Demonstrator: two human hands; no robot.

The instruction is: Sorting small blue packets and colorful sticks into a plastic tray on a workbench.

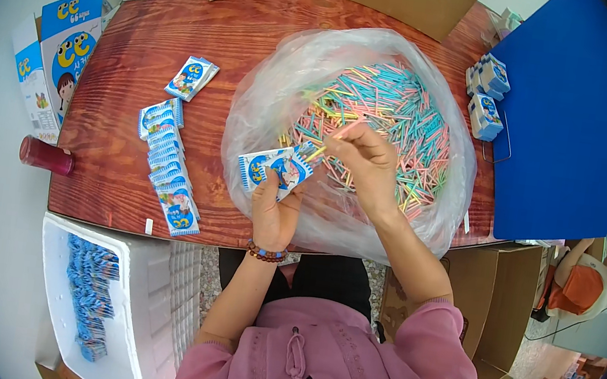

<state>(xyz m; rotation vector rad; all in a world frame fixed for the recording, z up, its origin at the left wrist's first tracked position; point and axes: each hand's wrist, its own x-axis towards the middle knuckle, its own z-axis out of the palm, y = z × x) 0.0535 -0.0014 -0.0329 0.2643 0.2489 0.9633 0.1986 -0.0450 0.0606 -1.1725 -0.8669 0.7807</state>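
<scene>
My left hand (272, 212) holds a small blue-and-white packet (274, 169) at the near left rim of a clear plastic bag (266, 93). The packet's right end faces my right hand, and some coloured sticks show at it. Between the fingertips of my right hand (365, 163) are a few thin sticks (317, 154), pink and yellow, pointing at that end. The open bag holds a large heap of thin pastel sticks (385, 93) in pink, blue, yellow and green. How many sticks my right hand pinches is hidden by the fingers.
Left of the bag lie an overlapping row of packets (165, 160) and a small packet stack (191, 79). A dark red jar (47, 155) stands at the left edge. Cardboard boxes (409, 0) line the back. A white foam box (116, 303) holds several packets. Another person (575, 283) sits at far right.
</scene>
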